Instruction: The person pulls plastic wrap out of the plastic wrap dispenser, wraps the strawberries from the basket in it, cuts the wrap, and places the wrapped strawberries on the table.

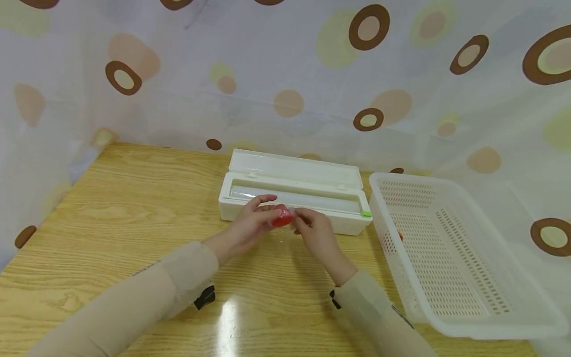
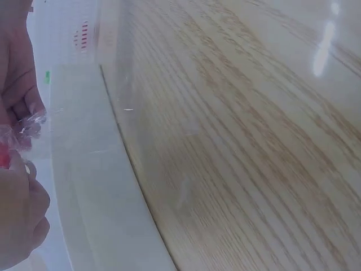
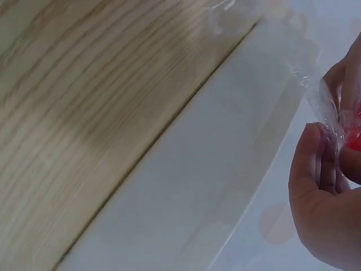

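Red piece (image 1: 283, 216): in clear film (image 3: 324, 107), raised over the desk (image 1: 147, 198) between the two hands, just before the box (image 1: 350, 226).
Film: crinkled and bunched beside the red piece; a thin, see-through stretch hangs from it.
Left hand (image 1: 249, 224): pinching the wrapped red piece between thumb and fingers.
Right hand (image 1: 316, 232): fingers curled, pinching the film at the red piece's right side.
Box: white, long, on the desk; its lid (image 1: 294, 167) stands open at the back, a pale roll (image 1: 330, 201) lies inside, and a green tab (image 1: 366, 214) sits at the right end of the front edge.
Basket (image 1: 459, 325): white, slotted, just right of the box; something red (image 1: 400, 236), mostly hidden, sits inside by its left wall.
Sleeves (image 1: 147, 292): beige, on both arms.
Backdrop (image 1: 258, 64): pale sheet with brown rings and beige spots, behind the desk.
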Demonstrator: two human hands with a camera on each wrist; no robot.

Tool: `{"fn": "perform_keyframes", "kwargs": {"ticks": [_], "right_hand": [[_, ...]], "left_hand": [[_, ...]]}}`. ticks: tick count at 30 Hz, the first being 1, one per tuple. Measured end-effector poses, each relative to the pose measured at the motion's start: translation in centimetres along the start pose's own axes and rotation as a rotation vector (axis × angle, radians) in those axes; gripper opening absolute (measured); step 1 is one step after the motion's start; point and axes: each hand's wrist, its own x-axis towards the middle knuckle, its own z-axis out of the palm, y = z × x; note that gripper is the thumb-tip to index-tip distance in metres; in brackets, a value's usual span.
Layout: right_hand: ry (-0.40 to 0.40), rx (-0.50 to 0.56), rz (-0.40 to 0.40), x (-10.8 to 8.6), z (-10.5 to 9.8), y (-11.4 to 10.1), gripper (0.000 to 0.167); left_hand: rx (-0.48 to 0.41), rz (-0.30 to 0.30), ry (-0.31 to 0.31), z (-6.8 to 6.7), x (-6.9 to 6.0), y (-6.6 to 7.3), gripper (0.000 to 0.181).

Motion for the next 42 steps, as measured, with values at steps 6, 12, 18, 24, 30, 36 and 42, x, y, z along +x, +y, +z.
{"fn": "perform_keyframes", "kwargs": {"ticks": [6,12,18,24,30,36,42], "right_hand": [[-0.009,0.325,0.169,0.4,0.1,0.0,0.013],[-0.074,0.430,0.240,0.6,-0.6,0.2,0.017],[-0.166,0.453,0.252,0.5,-1.4,-0.1,0.032],[-0.157,0.348,0.266,0.6,-1.4,-0.7,0.037],[-0.121,0.117,0.229,0.2,-1.2,0.0,0.038],[-0.417,0.010,0.166,-0.6,-0.3,1.6,0.034],[-0.359,0.160,0.147,-0.5,0.0,1.9,0.018]], "left_hand": [[0.067,-0.007,-0.005,-0.1,0.1,-0.4,0.050],[0.209,-0.027,0.010,-0.2,0.0,-0.6,0.048],[0.362,-0.069,-0.067,-0.4,-0.1,-0.5,0.055],[0.463,-0.036,-0.128,-0.3,0.0,-0.7,0.035],[0.381,-0.028,-0.040,-0.3,0.0,-0.5,0.039],[0.267,0.012,0.072,-0.2,-0.1,0.0,0.041],[0.228,-0.013,0.072,-0.3,0.2,-0.2,0.038]]}}
